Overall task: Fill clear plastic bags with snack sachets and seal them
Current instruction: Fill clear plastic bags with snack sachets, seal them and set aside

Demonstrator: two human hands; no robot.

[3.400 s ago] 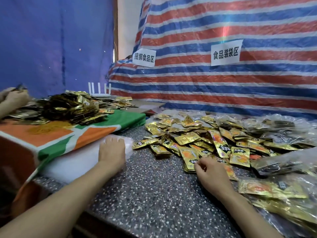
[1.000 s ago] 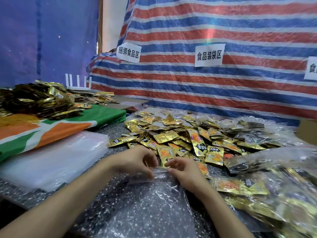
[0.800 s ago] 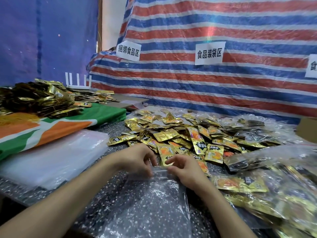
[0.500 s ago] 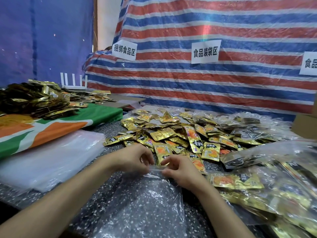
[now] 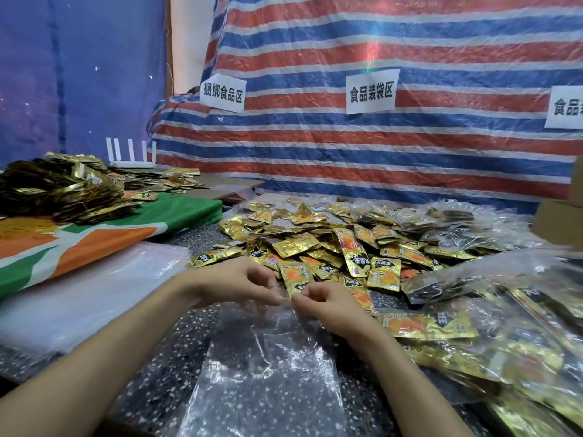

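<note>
Three white paper signs hang on a striped tarp (image 5: 315, 152). The left sign (image 5: 223, 93), near the tarp's left edge, reads 捆绑食品区. The middle sign (image 5: 372, 91) reads 食品装袋区. The right sign (image 5: 566, 107) is cut off after 食品. Gold snack sachets (image 5: 383, 274) carry black labels, seemingly 大魔王.

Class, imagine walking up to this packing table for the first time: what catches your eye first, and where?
A glittering heap of gold snack sachets fills the middle of the table. Nearer, the left hand and right hand pinch the mouth of an empty clear bag. Behind hangs a striped tarp.
</note>
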